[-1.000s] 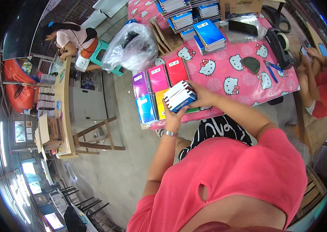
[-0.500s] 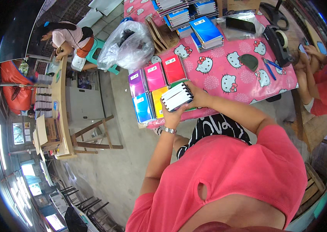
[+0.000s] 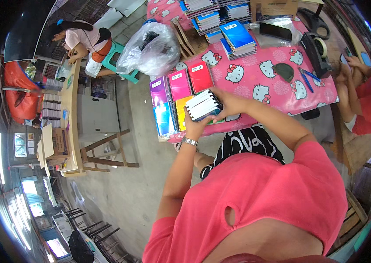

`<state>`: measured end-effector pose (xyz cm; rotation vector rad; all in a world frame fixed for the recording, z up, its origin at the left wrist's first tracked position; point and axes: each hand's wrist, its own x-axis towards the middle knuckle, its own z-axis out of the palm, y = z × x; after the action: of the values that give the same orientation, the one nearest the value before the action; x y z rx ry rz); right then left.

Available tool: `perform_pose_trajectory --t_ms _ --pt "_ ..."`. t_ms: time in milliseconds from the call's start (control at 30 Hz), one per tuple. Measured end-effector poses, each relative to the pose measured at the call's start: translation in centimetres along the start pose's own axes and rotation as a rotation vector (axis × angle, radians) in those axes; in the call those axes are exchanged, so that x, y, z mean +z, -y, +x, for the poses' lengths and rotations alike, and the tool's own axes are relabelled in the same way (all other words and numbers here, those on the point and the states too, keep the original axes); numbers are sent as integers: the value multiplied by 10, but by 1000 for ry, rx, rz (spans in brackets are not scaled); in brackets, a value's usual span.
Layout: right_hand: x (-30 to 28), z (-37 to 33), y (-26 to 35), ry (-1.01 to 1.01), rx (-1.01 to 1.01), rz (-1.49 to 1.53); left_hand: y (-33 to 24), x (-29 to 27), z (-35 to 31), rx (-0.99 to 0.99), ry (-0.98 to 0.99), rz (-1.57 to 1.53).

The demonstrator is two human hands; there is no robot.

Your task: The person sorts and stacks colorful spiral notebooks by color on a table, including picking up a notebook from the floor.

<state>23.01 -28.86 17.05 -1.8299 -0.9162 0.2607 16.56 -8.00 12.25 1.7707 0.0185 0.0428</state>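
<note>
Between both hands I grip a small stack of spiral notebooks (image 3: 204, 105), white page edges up and dark bindings showing at its ends. My left hand (image 3: 197, 126) wraps the near left side, with a metal watch on that wrist. On the right side of the stack, my right hand (image 3: 229, 103) is closed around it. Beneath and beside them, spiral notebooks lie in two rows: purple (image 3: 159, 91), pink (image 3: 179, 85) and red (image 3: 200, 76) behind, blue (image 3: 165, 119) and yellow (image 3: 181, 104) in front. The stack and hands mostly cover a green one.
The table has a pink cartoon-cat cover (image 3: 244, 90). On it are stacked blue notebooks (image 3: 239, 36), a plastic bag (image 3: 150, 50), a dark pouch (image 3: 283, 72), blue-handled pliers (image 3: 308, 79) and a tape dispenser (image 3: 316, 55). One person sits at the right, another at a left table.
The stack has turned slightly in my hands, and my fingers have shifted a little around it. My view has moved a little, so the table appears displaced to the right.
</note>
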Motion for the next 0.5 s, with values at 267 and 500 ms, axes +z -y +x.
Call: perform_pose_trajectory --t_ms 267,500 --pt "-23 29 79 109 -119 -599 8 -6 0 18 29 162" --pt "-54 37 71 -32 -21 -462 -49 -21 26 154 91 277"
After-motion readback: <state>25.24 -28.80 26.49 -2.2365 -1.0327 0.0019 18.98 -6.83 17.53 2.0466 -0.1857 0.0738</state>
